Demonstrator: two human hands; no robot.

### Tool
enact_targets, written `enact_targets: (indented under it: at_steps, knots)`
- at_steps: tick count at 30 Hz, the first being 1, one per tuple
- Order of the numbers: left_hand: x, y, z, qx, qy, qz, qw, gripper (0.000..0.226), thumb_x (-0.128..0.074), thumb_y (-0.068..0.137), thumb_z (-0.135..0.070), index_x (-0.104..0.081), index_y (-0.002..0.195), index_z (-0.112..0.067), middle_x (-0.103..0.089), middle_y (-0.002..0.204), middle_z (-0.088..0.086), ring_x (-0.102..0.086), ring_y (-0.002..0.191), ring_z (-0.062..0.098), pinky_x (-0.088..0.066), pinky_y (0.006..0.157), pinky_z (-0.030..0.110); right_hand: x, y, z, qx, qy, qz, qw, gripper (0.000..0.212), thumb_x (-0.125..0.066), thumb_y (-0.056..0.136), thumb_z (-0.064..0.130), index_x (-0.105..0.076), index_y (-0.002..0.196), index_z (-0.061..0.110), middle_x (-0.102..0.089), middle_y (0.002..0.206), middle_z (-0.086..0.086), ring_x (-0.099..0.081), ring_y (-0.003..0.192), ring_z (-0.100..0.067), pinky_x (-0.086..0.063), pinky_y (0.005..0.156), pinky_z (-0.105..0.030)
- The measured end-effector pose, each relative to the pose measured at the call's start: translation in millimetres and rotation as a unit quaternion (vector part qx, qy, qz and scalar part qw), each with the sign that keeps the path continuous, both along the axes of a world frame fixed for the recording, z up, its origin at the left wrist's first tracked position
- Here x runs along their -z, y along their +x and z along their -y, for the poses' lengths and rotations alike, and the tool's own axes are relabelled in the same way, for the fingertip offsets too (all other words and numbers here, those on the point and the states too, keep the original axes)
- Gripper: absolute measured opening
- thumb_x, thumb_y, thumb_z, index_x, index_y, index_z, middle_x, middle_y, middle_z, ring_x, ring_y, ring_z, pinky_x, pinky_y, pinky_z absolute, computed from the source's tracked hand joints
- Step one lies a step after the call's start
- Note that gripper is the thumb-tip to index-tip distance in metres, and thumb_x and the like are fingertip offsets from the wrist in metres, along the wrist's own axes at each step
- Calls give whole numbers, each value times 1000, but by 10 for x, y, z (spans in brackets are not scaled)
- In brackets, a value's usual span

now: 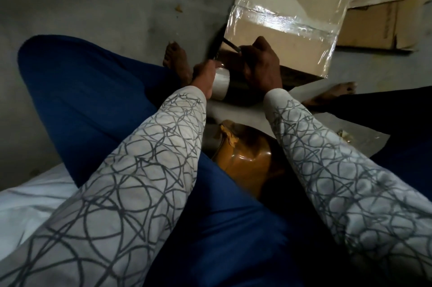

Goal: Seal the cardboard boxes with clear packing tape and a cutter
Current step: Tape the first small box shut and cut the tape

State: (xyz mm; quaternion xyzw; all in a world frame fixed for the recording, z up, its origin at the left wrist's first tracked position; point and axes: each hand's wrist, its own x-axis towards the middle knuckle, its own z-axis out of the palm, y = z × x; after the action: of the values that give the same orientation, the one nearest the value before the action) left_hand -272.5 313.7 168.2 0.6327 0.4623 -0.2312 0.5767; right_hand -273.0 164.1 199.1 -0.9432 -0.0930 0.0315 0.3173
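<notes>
A cardboard box (275, 29) lies on the floor in front of me, with a shiny strip of clear tape (287, 21) across its top and down its right side. My left hand (205, 76) grips a roll of clear packing tape (221, 84) at the box's near left corner. My right hand (263, 64) rests on the box's near edge and holds a thin dark cutter (230, 45), whose tip points left toward the stretch of tape between roll and box.
Flattened cardboard sheets (374, 15) lie at the far right on the grey floor. A brown taped bundle (243, 158) sits between my blue-clad knees. My bare feet (177, 60) flank the box. White cloth (30, 198) lies at lower left.
</notes>
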Motion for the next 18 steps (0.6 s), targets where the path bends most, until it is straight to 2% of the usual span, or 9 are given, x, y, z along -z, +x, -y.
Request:
enact_targets:
  at_steps: [1, 3, 5, 7, 10, 12, 13, 15, 18]
  knots:
    - [0, -1, -6, 3, 2, -2, 1000, 25, -75, 78, -27, -70, 94, -8, -63, 81, 3, -63, 84, 26, -54, 78, 36, 32, 12, 22, -29, -18, -21, 999, 29, -62, 87, 17, -72, 110, 2, -59, 102, -23, -62, 85, -36, -44, 68, -32]
    - [-48, -7, -34, 16, 9, -4, 1000, 18, -73, 81, -27, -67, 87, -10, -61, 76, 2, -62, 75, 24, -50, 65, 32, 129, 17, 97, -49, -96, -133, 985, 34, -54, 95, 15, -61, 125, -1, -57, 123, -27, -59, 108, -41, -45, 84, -41]
    - [-43, -11, -47, 25, 20, -7, 999, 17, -73, 80, -27, -65, 76, -12, -61, 71, 3, -61, 70, 25, -45, 56, 26, 232, -55, 231, -61, -215, -231, 947, 38, -40, 105, 15, -52, 138, 2, -44, 146, -23, -48, 126, -42, -39, 97, -45]
    - [3, 19, -29, 38, 26, -7, 999, 18, -74, 75, -27, -67, 76, -10, -65, 74, 6, -64, 73, 27, -50, 59, 29, 256, -155, 295, -62, -246, -235, 938, 38, -39, 106, 15, -53, 139, 2, -35, 154, -19, -44, 130, -42, -39, 102, -46]
    - [145, 42, -14, 77, 52, 5, 996, 44, -69, 62, -35, -75, 95, -8, -74, 101, 13, -70, 96, 33, -59, 85, 44, 191, -291, 221, -47, -212, -166, 962, 43, -59, 96, 14, -55, 136, 0, -39, 149, -24, -47, 127, -44, -46, 95, -49]
    - [335, -8, -4, 132, 87, -1, 987, 40, -66, 74, -35, -75, 105, -12, -70, 118, 12, -63, 112, 32, -51, 100, 43, 142, -358, 174, -20, -168, -82, 982, 47, -69, 85, 14, -60, 129, 0, -48, 138, -28, -52, 120, -46, -52, 84, -49]
    - [370, -60, -4, 151, 107, -10, 983, 35, -63, 81, -34, -73, 109, -15, -66, 125, 13, -58, 119, 33, -46, 105, 42, 154, -364, 155, 4, -142, -40, 989, 43, -66, 83, 16, -63, 122, -2, -53, 129, -29, -54, 113, -46, -54, 80, -48]
    - [214, -123, 8, 134, 114, -12, 984, 36, -62, 87, -34, -70, 116, -15, -60, 133, 14, -53, 124, 35, -43, 108, 41, 178, -316, 123, 55, -104, 31, 993, 35, -54, 82, 19, -66, 107, -1, -58, 113, -26, -55, 101, -42, -53, 73, -45]
    - [-178, -72, 30, 96, 108, -4, 990, 43, -62, 94, -30, -61, 129, -5, -55, 141, 6, -51, 126, 28, -41, 104, 29, 176, -185, 102, 155, -42, 79, 984, 24, -55, 90, 20, -70, 99, 3, -61, 109, -22, -58, 98, -38, -51, 73, -38]
